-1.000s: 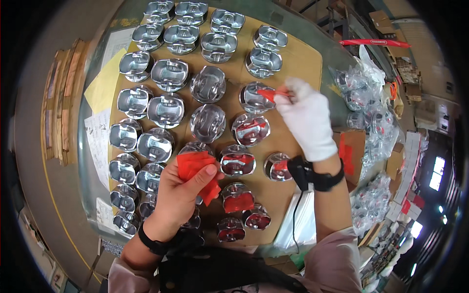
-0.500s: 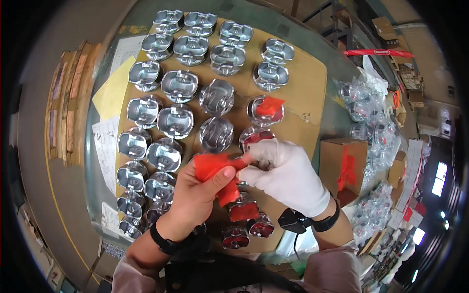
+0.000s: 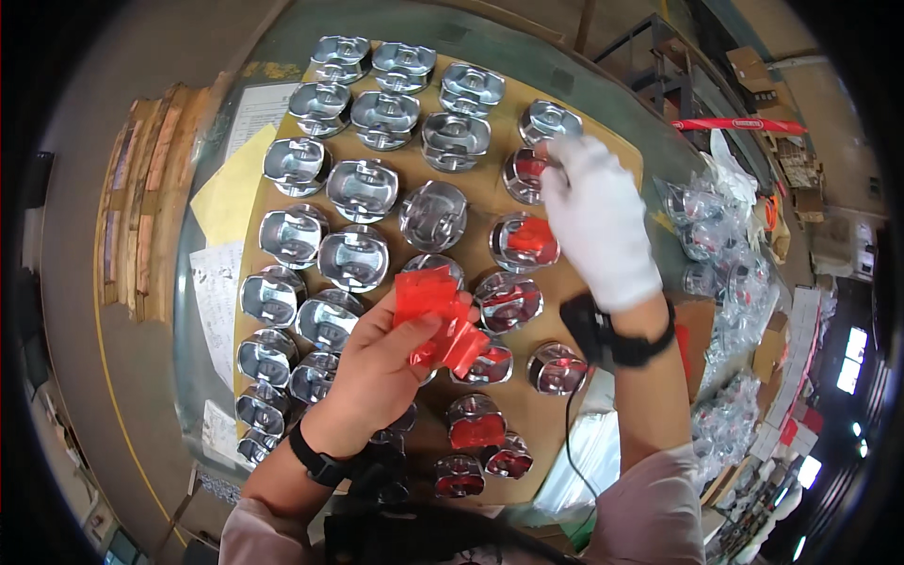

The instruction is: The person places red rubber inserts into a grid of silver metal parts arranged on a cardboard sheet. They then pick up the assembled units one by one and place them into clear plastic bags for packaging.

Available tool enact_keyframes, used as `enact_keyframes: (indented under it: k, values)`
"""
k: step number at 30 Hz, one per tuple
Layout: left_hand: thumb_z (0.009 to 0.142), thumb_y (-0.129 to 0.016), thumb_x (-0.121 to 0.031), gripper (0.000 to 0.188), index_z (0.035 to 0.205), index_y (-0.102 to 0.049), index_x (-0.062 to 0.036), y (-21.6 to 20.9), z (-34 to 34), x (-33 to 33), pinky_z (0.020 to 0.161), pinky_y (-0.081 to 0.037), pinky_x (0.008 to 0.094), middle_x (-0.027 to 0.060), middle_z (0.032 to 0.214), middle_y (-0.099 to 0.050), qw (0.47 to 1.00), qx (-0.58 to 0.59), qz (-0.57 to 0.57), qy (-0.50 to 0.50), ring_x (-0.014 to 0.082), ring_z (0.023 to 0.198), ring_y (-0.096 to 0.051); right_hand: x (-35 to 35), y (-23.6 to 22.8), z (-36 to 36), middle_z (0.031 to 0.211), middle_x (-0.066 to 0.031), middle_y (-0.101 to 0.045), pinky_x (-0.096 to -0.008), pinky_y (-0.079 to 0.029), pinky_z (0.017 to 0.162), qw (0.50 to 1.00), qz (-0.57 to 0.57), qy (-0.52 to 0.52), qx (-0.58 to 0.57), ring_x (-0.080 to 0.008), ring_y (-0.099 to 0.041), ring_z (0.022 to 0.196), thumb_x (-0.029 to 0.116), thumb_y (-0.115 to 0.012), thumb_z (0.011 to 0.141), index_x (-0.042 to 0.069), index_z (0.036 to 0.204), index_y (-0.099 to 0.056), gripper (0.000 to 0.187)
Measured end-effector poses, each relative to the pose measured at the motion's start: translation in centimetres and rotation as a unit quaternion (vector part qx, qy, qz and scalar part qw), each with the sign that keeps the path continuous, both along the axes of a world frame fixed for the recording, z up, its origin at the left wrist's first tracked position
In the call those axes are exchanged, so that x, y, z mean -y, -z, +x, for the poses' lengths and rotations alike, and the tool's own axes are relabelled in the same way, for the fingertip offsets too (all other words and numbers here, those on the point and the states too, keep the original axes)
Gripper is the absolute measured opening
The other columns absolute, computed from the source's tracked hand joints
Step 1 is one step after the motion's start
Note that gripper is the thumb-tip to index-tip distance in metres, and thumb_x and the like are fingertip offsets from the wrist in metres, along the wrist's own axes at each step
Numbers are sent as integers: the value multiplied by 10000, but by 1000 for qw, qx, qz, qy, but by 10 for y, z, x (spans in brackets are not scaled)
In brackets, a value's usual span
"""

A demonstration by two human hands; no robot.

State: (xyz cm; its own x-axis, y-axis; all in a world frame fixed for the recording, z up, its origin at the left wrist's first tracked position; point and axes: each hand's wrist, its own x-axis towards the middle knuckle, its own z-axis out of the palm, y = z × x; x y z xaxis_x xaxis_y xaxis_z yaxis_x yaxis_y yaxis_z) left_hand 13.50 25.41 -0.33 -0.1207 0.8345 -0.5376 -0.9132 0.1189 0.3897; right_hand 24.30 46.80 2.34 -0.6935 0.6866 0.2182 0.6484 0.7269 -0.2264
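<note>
My bare left hand (image 3: 384, 363) is closed around a small stack of red plastic bags (image 3: 433, 315), its thumb pressed on top, over the middle of the cardboard. My right hand (image 3: 603, 217), in a white glove with a bare fingertip showing, reaches to a shiny metal piston (image 3: 521, 184) in the right-hand column. Its fingers are pinched at a red plastic piece (image 3: 530, 169) in that piston's hollow, partly hidden by the glove. Just nearer, another piston (image 3: 513, 259) holds a red piece (image 3: 533, 240). Several nearer pistons (image 3: 476, 419) also show red inside.
Rows of bare pistons (image 3: 363, 188) fill the left and far side of the cardboard sheet (image 3: 617, 155). Papers (image 3: 218, 282) lie along its left edge. Plastic-wrapped pistons (image 3: 725, 254) are piled at right, beside a cardboard box (image 3: 692, 348). A cable (image 3: 572, 452) hangs from my right wrist.
My right hand has left the red bags at my left hand and moved far and right to a piston. Red now shows in that piston. The left hand keeps the stack.
</note>
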Motion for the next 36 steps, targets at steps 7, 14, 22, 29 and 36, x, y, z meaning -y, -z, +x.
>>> enact_keyframes:
  k: [7,14,22,29,36]
  values:
    - [915,-656,-138,146,1029,-611,-59,-3,5,-10,626,-578,285,73,947,-674,991,-106,-60,-50,169,801,-670,47,-49,19,873,-156,-666,-417,-521,732,908,-399,-117,55,-340,-655,792,197,-653,806,86,973,-664,201]
    - [957,-587,-192,250,1172,-569,-64,-5,-7,-8,698,-608,355,112,1074,-635,997,-47,-43,-44,235,972,-652,-105,6,8,994,-159,-668,-408,-518,829,998,-11,43,46,-316,-645,947,200,-714,772,47,961,-710,243]
    - [939,-614,-148,255,1161,-563,-31,2,-15,-5,730,-605,370,120,1103,-644,998,-36,-45,-36,215,995,-650,-22,-11,-20,872,-171,-632,-402,-520,733,964,-262,-12,-33,-323,-648,839,249,-687,828,33,1002,-644,280]
    - [883,-698,-136,137,941,-599,-62,2,-10,-4,532,-584,274,88,925,-682,997,-33,-7,-64,165,772,-678,42,-31,-13,887,-167,-681,-342,-516,766,850,-515,-91,-66,-272,-664,831,230,-720,744,8,929,-685,292]
    - [927,-642,-246,293,1124,-586,-36,0,-24,1,652,-600,344,101,1047,-654,996,-43,-66,-44,210,898,-669,-86,0,-92,934,-204,-666,-414,-548,726,993,38,-102,54,-338,-664,872,141,-638,797,8,888,-685,168]
